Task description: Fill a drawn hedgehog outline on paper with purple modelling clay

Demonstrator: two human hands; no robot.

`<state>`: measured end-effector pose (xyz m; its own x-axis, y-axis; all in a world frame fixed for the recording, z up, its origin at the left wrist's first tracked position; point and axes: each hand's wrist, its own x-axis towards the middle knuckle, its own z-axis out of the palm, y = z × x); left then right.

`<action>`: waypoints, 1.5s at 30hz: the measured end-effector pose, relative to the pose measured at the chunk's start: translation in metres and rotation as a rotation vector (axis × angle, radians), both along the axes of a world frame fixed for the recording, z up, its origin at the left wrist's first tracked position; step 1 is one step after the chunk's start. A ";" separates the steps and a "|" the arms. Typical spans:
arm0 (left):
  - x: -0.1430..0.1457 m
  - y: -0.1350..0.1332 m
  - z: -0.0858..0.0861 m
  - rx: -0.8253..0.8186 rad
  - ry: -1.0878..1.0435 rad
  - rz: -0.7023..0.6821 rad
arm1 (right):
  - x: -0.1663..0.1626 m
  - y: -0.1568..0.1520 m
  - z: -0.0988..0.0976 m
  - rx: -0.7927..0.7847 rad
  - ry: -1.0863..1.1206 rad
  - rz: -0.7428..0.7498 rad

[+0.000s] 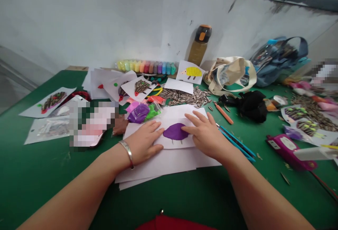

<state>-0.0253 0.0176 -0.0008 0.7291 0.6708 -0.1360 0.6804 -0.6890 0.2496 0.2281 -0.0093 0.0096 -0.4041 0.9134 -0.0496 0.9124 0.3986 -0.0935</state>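
Observation:
A flat purple clay shape (174, 132), pointed at its left end, lies on a white paper sheet (169, 115). Two short drawn legs show below it. My left hand (144, 141), with a silver bangle at the wrist, rests flat on the paper at the shape's left side. On the other side, my right hand (207, 135) has its fingers spread, and one fingertip touches the clay's right edge. More white sheets (158, 168) are stacked underneath. Just behind my left hand sits a bag of purple clay (139, 113), beside a green clay bag (153, 111).
Sunflower seeds (185, 97) are heaped behind the paper. A pencil-like orange stick (224, 113) and blue-handled tools (236, 142) lie to the right. Seed hedgehog pictures (141, 85) stand at the back left. A bottle (200, 45), a cream bag (229, 75) and a magenta glue gun (289, 152) are also around.

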 end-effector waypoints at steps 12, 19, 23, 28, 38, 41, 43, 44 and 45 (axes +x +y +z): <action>0.001 0.001 -0.002 -0.001 -0.022 0.009 | -0.046 -0.007 -0.004 -0.006 0.106 0.144; 0.004 0.000 -0.001 0.019 -0.011 -0.004 | -0.050 -0.006 -0.003 0.034 0.016 0.186; 0.003 0.000 -0.001 0.064 -0.036 -0.009 | -0.049 -0.010 -0.001 0.095 -0.008 0.192; 0.004 0.000 -0.002 0.038 -0.033 -0.014 | -0.050 -0.011 -0.001 0.105 -0.036 0.234; 0.003 -0.001 -0.002 0.031 -0.026 -0.011 | -0.047 -0.015 -0.002 0.112 -0.004 0.254; 0.002 0.000 -0.003 0.012 -0.004 -0.002 | -0.039 -0.012 -0.002 0.065 0.061 0.241; 0.001 0.001 -0.003 0.004 -0.003 -0.003 | -0.027 -0.008 0.000 0.056 0.139 0.192; 0.001 0.001 -0.003 0.003 -0.003 -0.004 | -0.020 -0.006 0.002 0.069 0.188 0.138; 0.000 0.001 -0.003 0.002 -0.003 -0.006 | -0.012 -0.005 0.004 0.102 0.223 0.072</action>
